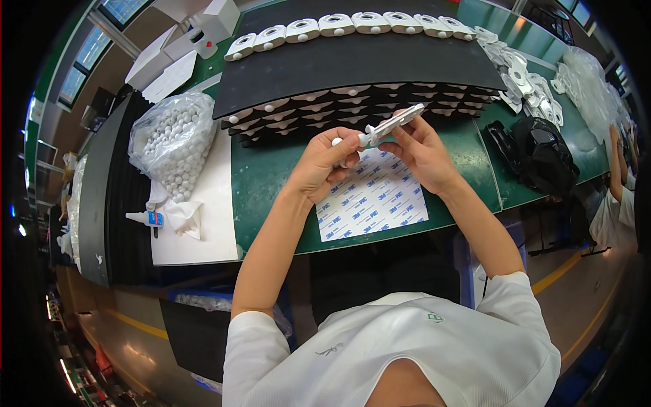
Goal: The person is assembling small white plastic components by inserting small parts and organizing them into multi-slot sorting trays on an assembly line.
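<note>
Above the green table, my right hand [428,157] is closed on a white plastic part [395,124], gripped between thumb and fingers and tilted up to the right. My left hand [319,161] pinches at the part's lower left end, and a small white ball [337,142] shows between its fingers. Whether ball and part touch is hidden by the fingertips. Beneath both hands lies a white sheet with blue print [373,200]. Just beyond them rises a stack of black sheets [359,64] with white parts between the layers.
Across the stack's top runs a row of white parts [336,26]. To the left are a bag of white balls [178,136], a small bottle [145,218] and crumpled tissue [183,218]. Loose white parts [521,76] and a black bag [542,154] lie right; another person's arm [616,163] shows beyond.
</note>
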The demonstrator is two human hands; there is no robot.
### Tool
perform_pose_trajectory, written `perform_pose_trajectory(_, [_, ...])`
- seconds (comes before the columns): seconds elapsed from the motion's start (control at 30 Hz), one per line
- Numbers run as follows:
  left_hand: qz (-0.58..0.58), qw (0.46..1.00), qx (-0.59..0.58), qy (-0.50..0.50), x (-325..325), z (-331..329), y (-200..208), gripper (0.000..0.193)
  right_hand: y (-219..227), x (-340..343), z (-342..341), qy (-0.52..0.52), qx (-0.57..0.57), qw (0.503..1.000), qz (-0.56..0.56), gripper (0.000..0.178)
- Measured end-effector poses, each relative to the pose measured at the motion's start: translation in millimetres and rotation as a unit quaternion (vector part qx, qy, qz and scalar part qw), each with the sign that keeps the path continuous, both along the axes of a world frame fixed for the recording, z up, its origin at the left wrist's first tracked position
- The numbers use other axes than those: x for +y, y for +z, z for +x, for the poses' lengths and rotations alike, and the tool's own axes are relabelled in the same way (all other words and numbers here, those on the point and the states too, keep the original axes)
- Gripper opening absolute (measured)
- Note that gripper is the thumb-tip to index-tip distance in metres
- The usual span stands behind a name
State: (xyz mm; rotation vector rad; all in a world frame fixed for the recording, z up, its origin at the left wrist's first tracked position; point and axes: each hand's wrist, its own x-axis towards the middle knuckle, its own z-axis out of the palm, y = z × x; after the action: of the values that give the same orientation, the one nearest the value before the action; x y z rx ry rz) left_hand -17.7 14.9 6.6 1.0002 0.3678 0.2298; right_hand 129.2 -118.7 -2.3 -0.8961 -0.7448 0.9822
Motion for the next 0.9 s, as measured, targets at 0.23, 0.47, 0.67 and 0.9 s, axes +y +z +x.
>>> perform_pose_trajectory(0.23, [0.009, 0.999, 0.031, 0.01, -4, 2, 1, 0.019, 0, 5, -5, -0.016, -0.035, 0.999, -0.016, 0.02])
perform_pose_trajectory(0.47, [0.023, 0.999, -0.043, -0.016, 0, -4, -1, 0.045, 43, 20, -6, -0.013, -0.244, 0.968, 0.062, 0.02])
perform_pose_trajectory(0.67, [-0.152, 0.976, -0.153, 0.04, 16, -7, -6, 0.05, 117, 101, -22, -0.038, -0.382, 0.919, 0.087, 0.029])
perform_pose_trajectory(0.9, [-0.228, 0.968, -0.1, 0.032, 16, -2, 1, 0.037, 105, 207, -36, 0.05, -0.33, 0.936, -0.11, 0.039])
